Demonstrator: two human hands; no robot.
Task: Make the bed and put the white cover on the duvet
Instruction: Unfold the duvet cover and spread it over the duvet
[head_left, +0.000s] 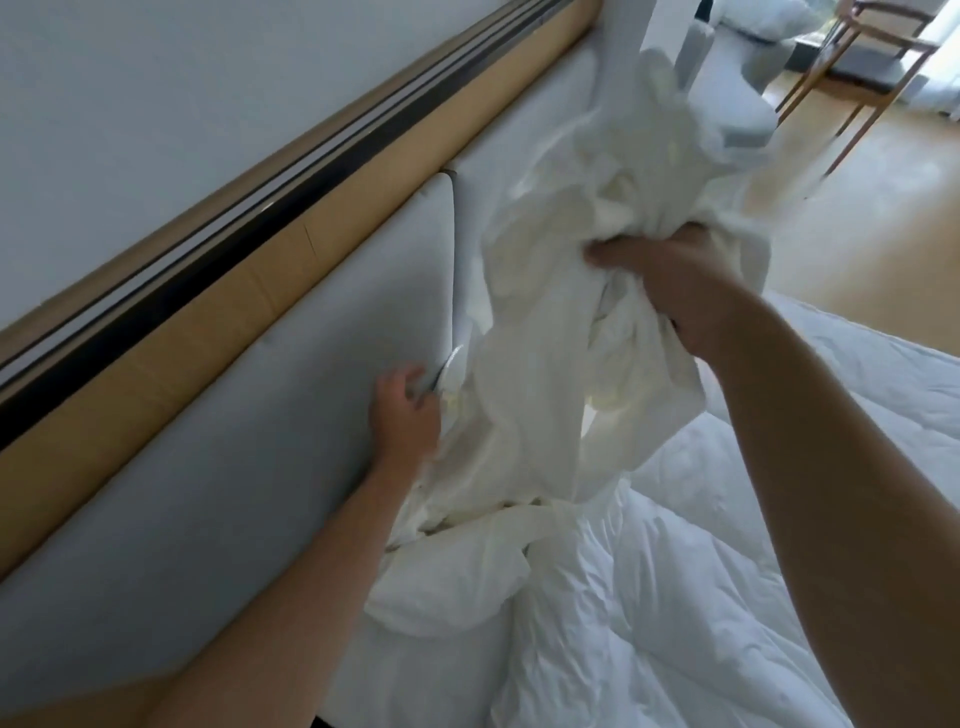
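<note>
**While both hands hold it, the white cover hangs over the duvet**

As it hangs crumpled between the hands, the white cover (561, 322) is up in the air. Its upper bulk is bunched in the right hand (670, 296), whose fingers curl tight round the cloth. Lower, and to that hand's left, the left hand (405, 410) curls its fingers on a side fold of the same cover, though blur hides the exact grip. Below both hands the cover's tail trails onto the rumpled duvet (675, 597). Just left of the left hand stands the padded headboard (234, 467), topped by wooden trim (218, 317). Beyond the right hand are a wooden floor (883, 218) and a chair (878, 47).
</note>
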